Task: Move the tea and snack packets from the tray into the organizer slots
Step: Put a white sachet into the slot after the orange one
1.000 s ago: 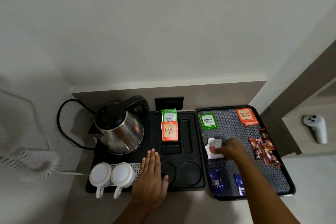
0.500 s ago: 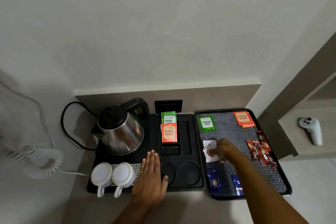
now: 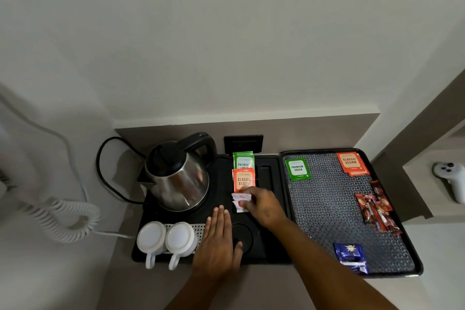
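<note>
My right hand (image 3: 264, 205) grips a small stack of white packets (image 3: 240, 202) over the small slot of the black organizer (image 3: 273, 246), just below the orange Classic Assam packet (image 3: 243, 180) and green Premium Green packet (image 3: 243, 160) standing in their slot. My left hand (image 3: 218, 241) lies flat on the organizer's front, fingers together. On the patterned tray (image 3: 324, 209) remain a green tea packet (image 3: 297, 168), orange tea packets (image 3: 351, 163), red snack sticks (image 3: 377, 209) and blue packets (image 3: 351, 255).
A steel kettle (image 3: 177, 176) with its black cord stands at the organizer's left, two white cups (image 3: 167, 239) upside down in front of it. A coiled white phone cord (image 3: 68, 219) lies far left. A white controller (image 3: 450, 178) rests on the right shelf.
My right hand has carried the white packets left from the tray to the organizer's small slot. My left hand has stayed flat on the organizer.
</note>
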